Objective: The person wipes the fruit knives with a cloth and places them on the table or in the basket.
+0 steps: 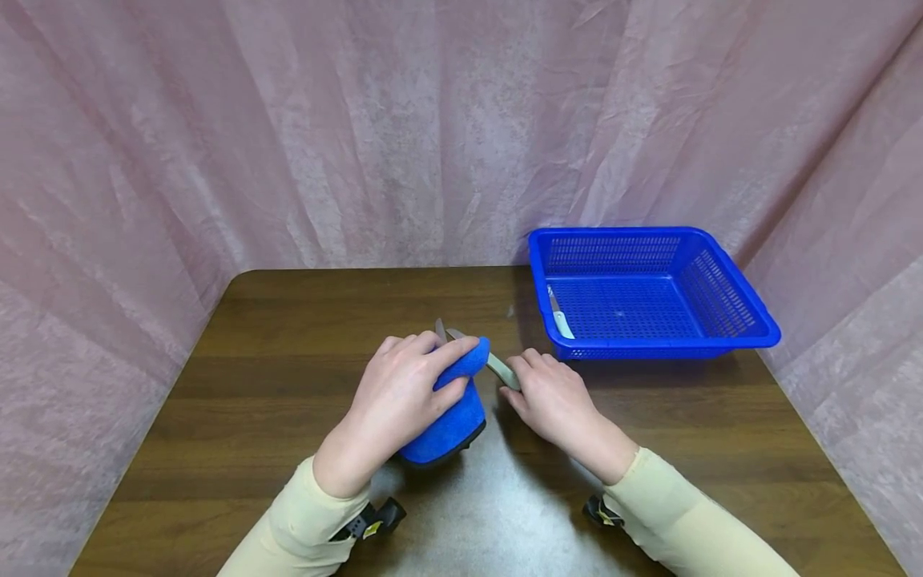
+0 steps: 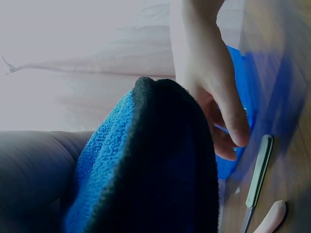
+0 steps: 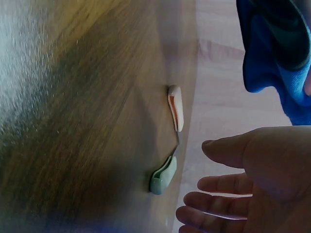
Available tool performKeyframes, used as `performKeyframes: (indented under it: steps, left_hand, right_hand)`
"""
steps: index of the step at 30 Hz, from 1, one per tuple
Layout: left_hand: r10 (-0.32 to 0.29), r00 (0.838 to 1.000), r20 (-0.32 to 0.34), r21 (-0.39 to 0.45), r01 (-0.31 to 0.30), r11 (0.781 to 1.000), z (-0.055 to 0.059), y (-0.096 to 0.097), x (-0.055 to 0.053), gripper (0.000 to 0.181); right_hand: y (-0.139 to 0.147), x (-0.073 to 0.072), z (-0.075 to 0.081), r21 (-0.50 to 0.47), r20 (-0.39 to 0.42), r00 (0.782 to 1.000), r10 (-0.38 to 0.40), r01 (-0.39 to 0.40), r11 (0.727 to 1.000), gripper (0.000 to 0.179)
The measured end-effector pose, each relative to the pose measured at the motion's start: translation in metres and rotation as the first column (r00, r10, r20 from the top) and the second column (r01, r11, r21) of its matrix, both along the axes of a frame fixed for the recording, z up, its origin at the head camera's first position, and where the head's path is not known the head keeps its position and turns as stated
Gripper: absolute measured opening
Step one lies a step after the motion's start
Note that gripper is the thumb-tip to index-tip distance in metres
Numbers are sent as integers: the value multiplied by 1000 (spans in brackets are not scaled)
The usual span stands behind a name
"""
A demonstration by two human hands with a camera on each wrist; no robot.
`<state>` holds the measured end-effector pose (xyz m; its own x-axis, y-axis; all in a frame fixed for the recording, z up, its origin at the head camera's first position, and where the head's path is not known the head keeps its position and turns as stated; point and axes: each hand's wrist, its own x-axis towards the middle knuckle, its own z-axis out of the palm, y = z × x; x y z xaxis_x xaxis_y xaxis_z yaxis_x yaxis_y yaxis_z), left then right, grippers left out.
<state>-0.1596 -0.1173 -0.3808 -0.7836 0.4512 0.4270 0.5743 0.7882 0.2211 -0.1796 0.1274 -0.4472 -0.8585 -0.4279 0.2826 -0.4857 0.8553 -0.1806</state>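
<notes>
My left hand (image 1: 404,393) grips a folded blue cloth (image 1: 449,425) with dark edging, fingers over its top and thumb at its near side. A knife with a pale green handle (image 1: 503,372) lies on the wooden table just right of the cloth. My right hand (image 1: 551,393) hovers by that handle, and in the right wrist view its fingers (image 3: 223,184) are extended and apart from it. A second knife, with a pale pinkish handle (image 3: 176,109), lies beyond, blade toward the first one. In the head view the cloth and left hand hide its handle.
A blue plastic basket (image 1: 652,343) stands at the back right of the table (image 1: 288,385). Inside it, along the left wall, lies another knife with a pale handle (image 1: 562,324). A pink curtain (image 1: 389,144) hangs behind the table and along both sides.
</notes>
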Motion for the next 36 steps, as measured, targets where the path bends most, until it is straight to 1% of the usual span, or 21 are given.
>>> performKeyframes:
  steps: [10,17,21,27,32,36]
  left_hand:
    - [0,1000,11,4,0,1000,0,-1,0,46]
    - [-1,1000,21,6,1,1000,0,-1,0,46]
    - [-6,1000,7,10,6,1000,0,0,0,45]
    - [-13,1000,-17,18,13,1000,-1,-1,0,43]
    - [-16,1000,-16,25,17,1000,-1,-1,0,43]
    - [-20,1000,-17,27,20,999,-1,-1,0,42]
  right_hand:
    - [-13,-20,-8,64,61,998,-34,30,998,39]
    - [-21,-33,-13,113,108,993,-42,30,993,34]
    - [-24,-38,-15,119,122,992,-42,27,992,34]
    - [-29,-45,-15,128,144,988,-56,37,991,35]
    - [-32,-54,-21,148,178,979,-98,71,986,34]
    - [-34,-59,-24,147,218,968,-125,94,985,34]
